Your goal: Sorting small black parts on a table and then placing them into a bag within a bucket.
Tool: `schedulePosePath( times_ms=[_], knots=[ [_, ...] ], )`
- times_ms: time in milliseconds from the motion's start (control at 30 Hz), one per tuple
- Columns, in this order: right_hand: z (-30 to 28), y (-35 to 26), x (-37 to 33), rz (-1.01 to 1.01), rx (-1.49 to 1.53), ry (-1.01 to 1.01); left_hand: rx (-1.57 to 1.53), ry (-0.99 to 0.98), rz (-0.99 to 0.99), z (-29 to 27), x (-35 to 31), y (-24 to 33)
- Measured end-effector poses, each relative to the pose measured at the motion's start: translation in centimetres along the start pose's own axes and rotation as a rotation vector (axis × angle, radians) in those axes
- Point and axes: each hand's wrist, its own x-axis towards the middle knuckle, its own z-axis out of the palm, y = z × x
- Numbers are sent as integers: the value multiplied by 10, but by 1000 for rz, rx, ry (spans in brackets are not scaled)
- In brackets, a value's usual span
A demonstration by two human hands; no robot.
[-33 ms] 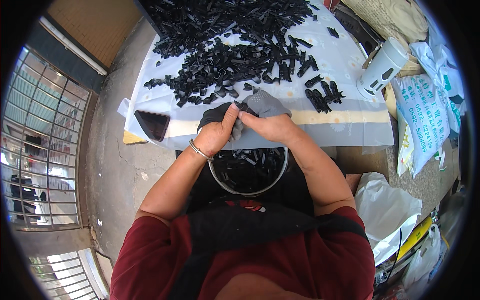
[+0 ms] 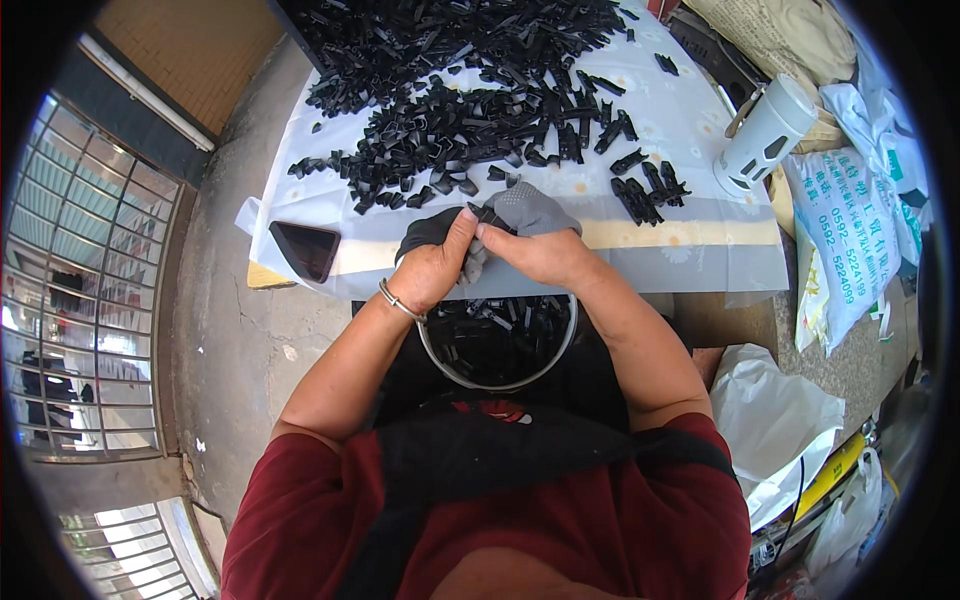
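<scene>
My left hand (image 2: 432,252), in a dark glove with the thumb bare, is closed on a small black plastic piece (image 2: 484,213). My right hand (image 2: 535,238), in a grey dotted glove with its thumb also bare, pinches the same piece from the other side. Both thumbs almost meet over it, and the fingers beneath are mostly hidden. Just below my hands a round clear-rimmed bowl (image 2: 480,386) rests at my lap, holding many black plastic pieces (image 2: 500,330). A wide heap of similar black pieces (image 2: 440,130) covers the table beyond my hands.
The table (image 2: 700,232) has a pale flowered cover. A dark phone (image 2: 305,250) lies at its left front edge; a small group of black pieces (image 2: 648,192) lies to the right. A white tumbler (image 2: 768,135) stands at the right edge, beside a printed sack (image 2: 840,240). A white bag (image 2: 770,420) sits lower right.
</scene>
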Motion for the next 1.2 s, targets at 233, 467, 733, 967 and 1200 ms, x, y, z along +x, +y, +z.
schedulePosePath(
  times_ms=[233,467,733,967,1200],
  knots=[
    [-5,-12,-7,-222,-350,156,-755,183,-342,-6,5,-1],
    [-5,-20,-11,-252,-565,103,-361,109,-175,-13,4,-17],
    [-1,-17,-13,-347,-706,135,-78,11,-118,-21,1,23],
    [-4,-20,-12,-415,-620,150,-432,-24,-158,-19,4,3],
    [14,-28,-15,-318,-821,-25,202,-20,71,-15,-9,14]
  ],
)
